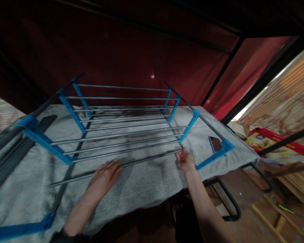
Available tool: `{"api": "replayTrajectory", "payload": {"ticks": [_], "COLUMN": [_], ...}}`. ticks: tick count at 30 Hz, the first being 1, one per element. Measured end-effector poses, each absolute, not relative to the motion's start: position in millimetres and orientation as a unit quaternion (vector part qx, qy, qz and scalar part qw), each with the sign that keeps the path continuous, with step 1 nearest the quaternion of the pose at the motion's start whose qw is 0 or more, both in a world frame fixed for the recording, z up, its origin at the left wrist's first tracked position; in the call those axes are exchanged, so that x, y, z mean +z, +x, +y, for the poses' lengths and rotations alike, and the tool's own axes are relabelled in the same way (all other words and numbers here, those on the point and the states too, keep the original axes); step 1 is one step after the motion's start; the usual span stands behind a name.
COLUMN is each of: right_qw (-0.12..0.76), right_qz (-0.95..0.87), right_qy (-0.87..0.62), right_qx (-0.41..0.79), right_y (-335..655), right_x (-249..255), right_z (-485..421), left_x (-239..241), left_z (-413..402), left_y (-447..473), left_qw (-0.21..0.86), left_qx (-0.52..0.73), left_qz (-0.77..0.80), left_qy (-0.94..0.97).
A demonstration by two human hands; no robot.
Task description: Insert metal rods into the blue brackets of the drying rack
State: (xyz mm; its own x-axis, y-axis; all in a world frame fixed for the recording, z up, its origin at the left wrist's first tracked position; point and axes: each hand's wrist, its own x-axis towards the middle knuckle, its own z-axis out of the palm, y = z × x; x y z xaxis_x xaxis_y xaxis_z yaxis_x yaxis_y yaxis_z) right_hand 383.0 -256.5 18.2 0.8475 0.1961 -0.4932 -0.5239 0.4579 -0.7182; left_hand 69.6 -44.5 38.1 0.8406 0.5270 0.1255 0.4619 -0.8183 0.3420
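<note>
A thin grey metal rod (pixel 147 159) runs crosswise over the near part of a partly assembled rack. My left hand (pixel 105 175) is closed over the rod left of its middle, palm down. At the rod's right end, the fingers of my right hand (pixel 185 158) pinch it close to a lower grey pole. Behind them stands the rack, with several thin rods (pixel 124 136) fixed between blue plastic brackets (pixel 188 126). One blue bracket (pixel 214 156) at the near right and another blue bracket (pixel 22 229) at the near left carry no rods that I can see.
Grey cloth (pixel 142 189) covers the table under the rack. Several loose grey tubes (pixel 17 152) lie at the left. A phone (pixel 215 145) rests near the right brackets. Beyond the table's right edge are a red and yellow box (pixel 276 145) and a black metal frame (pixel 233 202).
</note>
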Motion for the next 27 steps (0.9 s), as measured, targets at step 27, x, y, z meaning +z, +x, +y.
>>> {"api": "replayTrajectory", "payload": {"ticks": [27], "right_qw": [0.823], "right_qz": [0.137], "right_qy": [-0.478], "right_qx": [0.274], "right_y": [375], "right_x": [18], "right_z": [-260], "left_x": [36], "left_z": [-48], "left_y": [72], "left_qw": [0.149], "left_qx": [0.083], "left_qz": [0.283], "left_qy": [0.944]}}
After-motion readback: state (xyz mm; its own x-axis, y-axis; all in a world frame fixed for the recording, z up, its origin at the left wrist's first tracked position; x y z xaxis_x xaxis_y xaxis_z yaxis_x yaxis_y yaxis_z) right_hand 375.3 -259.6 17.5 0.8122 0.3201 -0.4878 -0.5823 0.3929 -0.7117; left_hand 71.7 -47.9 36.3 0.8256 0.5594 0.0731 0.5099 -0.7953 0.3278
